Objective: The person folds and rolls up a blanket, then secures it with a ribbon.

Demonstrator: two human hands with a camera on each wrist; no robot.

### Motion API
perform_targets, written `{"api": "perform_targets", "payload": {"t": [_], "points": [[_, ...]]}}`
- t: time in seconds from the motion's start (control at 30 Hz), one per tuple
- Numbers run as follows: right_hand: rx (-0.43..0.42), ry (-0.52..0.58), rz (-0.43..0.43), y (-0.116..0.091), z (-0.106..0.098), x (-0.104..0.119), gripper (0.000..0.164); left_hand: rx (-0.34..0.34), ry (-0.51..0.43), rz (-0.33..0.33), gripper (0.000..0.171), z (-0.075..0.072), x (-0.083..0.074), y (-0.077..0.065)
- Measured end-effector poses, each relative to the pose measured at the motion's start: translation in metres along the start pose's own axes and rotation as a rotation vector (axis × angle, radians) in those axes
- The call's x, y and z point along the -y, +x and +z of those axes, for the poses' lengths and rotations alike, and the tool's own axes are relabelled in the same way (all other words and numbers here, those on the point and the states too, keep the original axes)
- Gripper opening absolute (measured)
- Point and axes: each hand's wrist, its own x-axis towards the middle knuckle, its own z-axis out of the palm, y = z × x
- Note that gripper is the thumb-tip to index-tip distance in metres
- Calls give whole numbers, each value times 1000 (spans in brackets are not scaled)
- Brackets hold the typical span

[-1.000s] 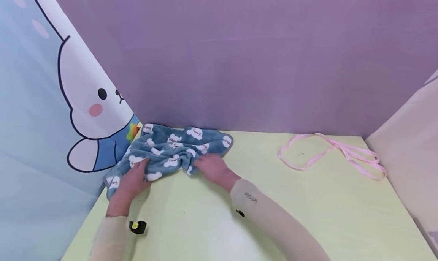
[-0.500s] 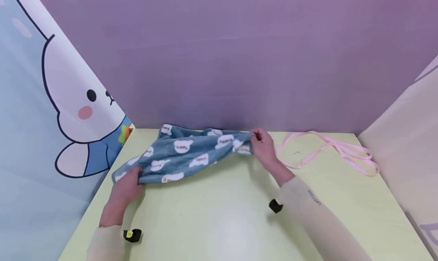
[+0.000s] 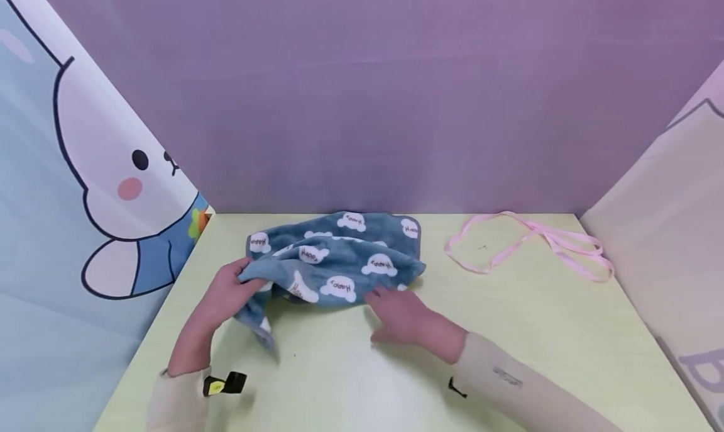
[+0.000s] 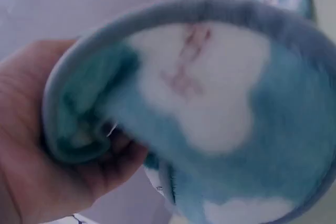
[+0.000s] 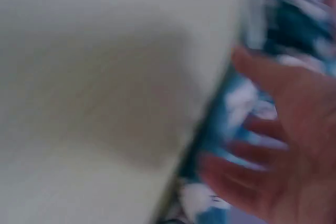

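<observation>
A blue towel with white bear heads and "Happy" lettering lies rumpled at the back left of the table, its left part lifted. My left hand grips the towel's left side; in the left wrist view the hand has its fingers curled round the grey-edged cloth. Over the towel's front right edge is my right hand, fingers spread and thumb apart. The right wrist view, blurred, shows that hand with its fingers loose by the cloth; whether they touch it I cannot tell.
A looped pink ribbon lies on the pale yellow table at the back right. A purple wall stands right behind the towel. Printed side panels, one with a rabbit, border the table.
Both hands pulled the towel rightward and spread it; its right corner was lifted, then released. My right hand has come back down and left, fingers now apart. My left hand still holds its side.
</observation>
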Motion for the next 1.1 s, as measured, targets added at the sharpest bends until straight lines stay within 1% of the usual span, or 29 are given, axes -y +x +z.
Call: {"api": "perform_targets", "payload": {"t": [0.03, 0.07, 0.1, 0.17, 0.2, 0.23, 0.27, 0.3, 0.33, 0.37, 0.4, 0.43, 0.47, 0.5, 0.53, 0.57, 0.6, 0.67, 0.7, 0.73, 0.77, 0.8, 0.87, 0.93, 0.97, 1.0, 1.07, 1.1], "points": [[4, -54, 20, 8, 5, 0, 58, 34, -17, 18, 21, 0, -4, 1], [-13, -98, 45, 16, 8, -3, 56, 66, -23, 29, 31, -1, -8, 1], [-40, -125, 69, 24, 11, -9, 49, 95, -9, 34, 42, -2, -10, 1], [-84, -131, 113, 35, 12, -23, 30, 121, 56, 36, 58, -6, -11, 1], [-111, -93, 128, 38, 11, -32, 25, 114, 103, 30, 61, -8, -9, 1], [-134, -10, 135, 39, 8, -40, 19, 96, 154, 20, 64, -10, -6, 1], [-158, 92, 140, 38, 5, -48, 17, 69, 200, 13, 64, -13, -2, 1], [-184, 211, 148, 37, 1, -55, 16, 26, 238, 10, 60, -15, 3, 0], [-216, 328, 173, 33, -4, -61, 15, -33, 261, 7, 57, -16, 8, 0], [-240, 449, 198, 29, -10, -66, 14, -90, 267, -2, 52, -18, 13, -1], [-258, 538, 224, 25, -17, -71, 16, -147, 261, -19, 47, -19, 16, -2], [-266, 591, 251, 20, -24, -75, 17, -191, 234, -42, 42, -20, 19, -2], [-280, 581, 283, 16, -30, -78, 28, -226, 185, -64, 37, -21, 21, -3], [-290, 520, 306, 12, -36, -80, 42, -254, 127, -88, 34, -23, 22, -3], [-290, 416, 319, 8, -42, -82, 56, -268, 63, -112, 32, -24, 22, -4], [-290, 306, 311, 5, -46, -84, 70, -265, -10, -139, 31, -25, 22, -4], [-305, 171, 298, 3, -48, -86, 82, -259, -82, -159, 30, -26, 22, -4], [-364, -77, 263, -1, -51, -85, 85, -234, -254, -204, 23, -26, 22, -5], [-393, -165, 235, -3, -50, -83, 79, -221, -340, -224, 20, -25, 22, -5], [-411, -212, 203, -4, -49, -78, 71, -207, -427, -239, 17, -24, 22, -5], [-419, -230, 162, -5, -48, -71, 64, -190, -506, -256, 16, -21, 21, -6], [-390, -214, 123, -6, -46, -61, 56, -165, -580, -271, 17, -19, 20, -6], [-301, -128, 49, -7, -41, -36, 44, -101, -712, -283, 22, -13, 15, -6], [-185, -30, 0, -4, -36, -10, 41, -30, -819, -254, 29, -5, 5, -6], [-136, 10, -9, -2, -32, 2, 45, 2, -873, -225, 32, -1, -2, -6], [-91, 52, 0, 0, -28, 14, 50, 30, -945, -188, 36, 4, -9, -6], [-64, 115, 19, 8, -20, 35, 71, 75, -1081, -104, 44, 17, -26, -6], [-64, 182, 42, 12, -16, 45, 80, 98, -1145, -59, 47, 24, -35, -6]]}}
